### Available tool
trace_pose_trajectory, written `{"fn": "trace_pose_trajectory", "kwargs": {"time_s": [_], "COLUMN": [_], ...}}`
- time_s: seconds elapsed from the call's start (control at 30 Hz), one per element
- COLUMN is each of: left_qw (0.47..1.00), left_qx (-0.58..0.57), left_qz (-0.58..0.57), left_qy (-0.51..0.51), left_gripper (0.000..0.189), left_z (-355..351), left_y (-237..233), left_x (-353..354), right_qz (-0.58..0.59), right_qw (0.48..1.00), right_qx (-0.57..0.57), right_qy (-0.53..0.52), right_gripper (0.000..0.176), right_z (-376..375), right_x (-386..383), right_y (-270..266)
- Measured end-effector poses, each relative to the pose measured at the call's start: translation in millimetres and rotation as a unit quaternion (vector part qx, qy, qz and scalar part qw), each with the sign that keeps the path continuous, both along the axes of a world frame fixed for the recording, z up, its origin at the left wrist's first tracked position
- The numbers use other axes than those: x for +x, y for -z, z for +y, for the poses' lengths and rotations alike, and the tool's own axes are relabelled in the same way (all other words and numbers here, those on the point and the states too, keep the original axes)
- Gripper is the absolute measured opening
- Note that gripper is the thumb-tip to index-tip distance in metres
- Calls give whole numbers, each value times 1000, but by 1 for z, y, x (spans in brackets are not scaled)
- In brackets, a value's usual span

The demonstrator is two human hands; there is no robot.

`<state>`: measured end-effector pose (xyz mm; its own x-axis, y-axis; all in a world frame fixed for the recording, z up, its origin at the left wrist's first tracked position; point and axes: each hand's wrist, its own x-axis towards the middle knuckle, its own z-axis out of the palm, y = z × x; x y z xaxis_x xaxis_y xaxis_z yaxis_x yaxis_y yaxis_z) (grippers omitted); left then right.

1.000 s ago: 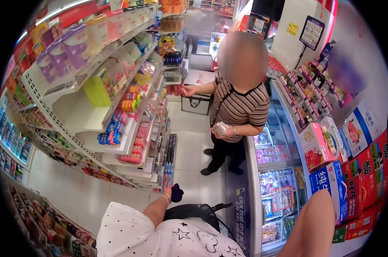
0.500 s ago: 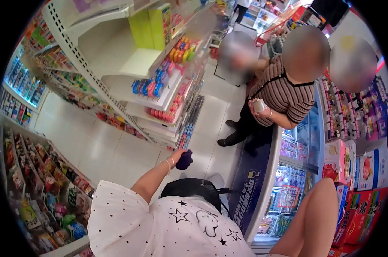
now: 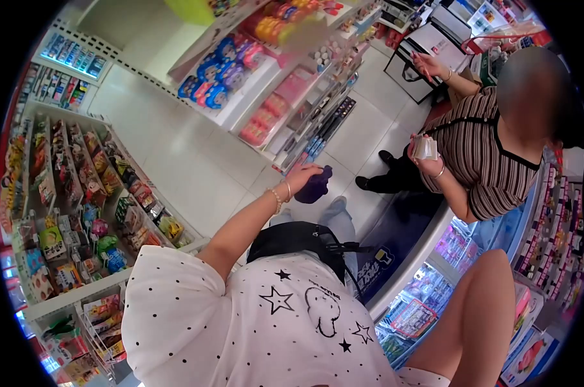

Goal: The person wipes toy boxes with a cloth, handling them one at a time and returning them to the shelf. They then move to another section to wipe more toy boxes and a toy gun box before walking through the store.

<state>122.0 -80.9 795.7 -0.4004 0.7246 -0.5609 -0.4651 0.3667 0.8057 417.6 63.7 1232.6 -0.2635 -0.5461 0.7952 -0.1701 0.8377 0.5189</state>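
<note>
My left hand (image 3: 303, 178) is stretched forward over the floor, its fingers closed on a dark purple, soft-looking bundle (image 3: 314, 186) that hangs from them. I cannot make out exactly what kind of thing the bundle is. A bracelet circles that wrist. The nearest thing beyond the hand is the low end of a white shelf unit (image 3: 291, 155). On the other side, my right arm (image 3: 476, 309) is bent with the elbow out, and its hand is out of view. At my waist sits a black bag (image 3: 298, 245) with a dark cord.
Another person in a striped top (image 3: 479, 138) stands ahead right, holding a pale stack (image 3: 425, 148) in one hand. A lit glass counter (image 3: 411, 316) runs along my right. At left stands a rack of packaged snacks (image 3: 79, 193). Tiled floor (image 3: 195, 174) lies between the shelves.
My view has swung so the shelves and the other person appear shifted. My left hand, still holding the purple bundle, sits higher and further right in view. The other person's raised hand now shows.
</note>
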Motion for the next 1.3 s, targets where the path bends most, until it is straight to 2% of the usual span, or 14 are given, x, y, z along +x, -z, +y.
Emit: {"fn": "trace_pose_trajectory", "kwargs": {"time_s": [0.1, 0.17, 0.37, 0.5, 0.53, 0.63, 0.67, 0.7, 0.77, 0.83, 0.93, 1.0, 1.13, 1.3], "left_qw": [998, 997, 986, 990, 989, 989, 993, 997, 993, 999, 998, 995, 993, 995], "left_qx": [-16, -19, -53, -63, -53, -54, -64, -26, 21, 17, 38, 56, 65, 56], "left_qz": [-49, -49, -95, -23, -49, -44, -35, 6, 101, 9, 41, 75, 94, 82], "left_qy": [-26, -50, -129, -123, -127, -130, -98, -75, -62, -29, -9, 30, 36, 16], "left_gripper": [26, 26, 22, 25, 24, 24, 26, 29, 28, 28, 27, 28, 28, 26], "left_z": [22, 29, 36, 27, 29, 45, 56, 61, 79, 104, 131, 140, 159, 193], "left_y": [-23, -7, -31, 7, 3, 3, -26, -21, -19, -70, -94, -109, -118, -122], "left_x": [6, 2, 6, -8, -13, -31, -38, -45, -55, -66, -73, -74, -83, -81], "right_qz": [-61, -106, -266, -341, -356, -373, -369, -362, -330, -302, -261, -253, -232, -116], "right_qw": [997, 991, 946, 913, 906, 893, 892, 893, 893, 884, 860, 863, 915, 982], "right_qx": [-39, -70, -140, -162, -163, -150, -141, -124, -73, -28, 26, 22, -32, -31], "right_qy": [22, 37, 122, 154, 163, 202, 219, 239, 296, 355, 437, 436, 328, 147], "right_gripper": [29, 29, 29, 29, 29, 29, 29, 29, 29, 28, 27, 26, 23, 21], "right_z": [78, 124, 253, 320, 332, 369, 376, 384, 398, 405, 414, 411, 371, 303], "right_x": [-10, -24, -65, -100, -108, -135, -144, -156, -186, -203, -222, -221, -219, -185], "right_y": [44, 84, 258, 370, 393, 435, 439, 443, 437, 435, 423, 403, 287, 102]}}
